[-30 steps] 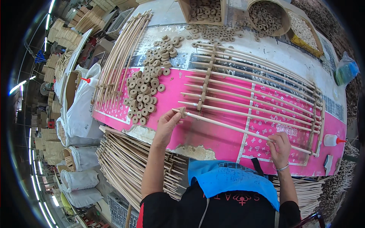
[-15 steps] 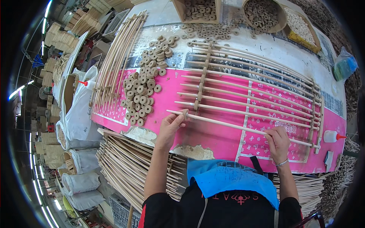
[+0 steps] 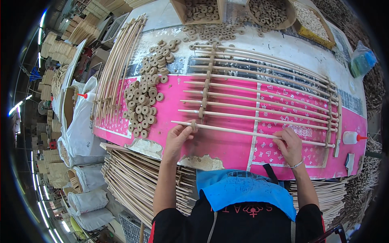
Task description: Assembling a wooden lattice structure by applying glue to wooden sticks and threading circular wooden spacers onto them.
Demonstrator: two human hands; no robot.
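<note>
A pale wooden dowel (image 3: 231, 131) lies slantwise along the near side of the pink table. At its pointed left end sits a round wooden ring (image 3: 194, 125). My left hand (image 3: 176, 139) closes thumb and fingers on that ring. With bent fingers, my right hand (image 3: 289, 146) grips the same dowel further right. Beyond it lie several parallel dowels (image 3: 259, 97), resting across a notched wooden strip (image 3: 206, 85) near their left ends. Their right ends carry small rings and meet another strip (image 3: 328, 117).
Loose wooden rings (image 3: 142, 97) are heaped left of the dowels. A bundle of rods (image 3: 117, 69) lies farther left. At the back stand a wooden box (image 3: 222, 12) and a round tub (image 3: 292, 20) of rings. A white glue bottle (image 3: 350, 137) is at right; stacked rods (image 3: 137, 174) lie below the table edge.
The whole table appears shifted slightly left as the view moves. My right hand has slid a little left along the dowel relative to its right end; my left hand still pinches the ring.
</note>
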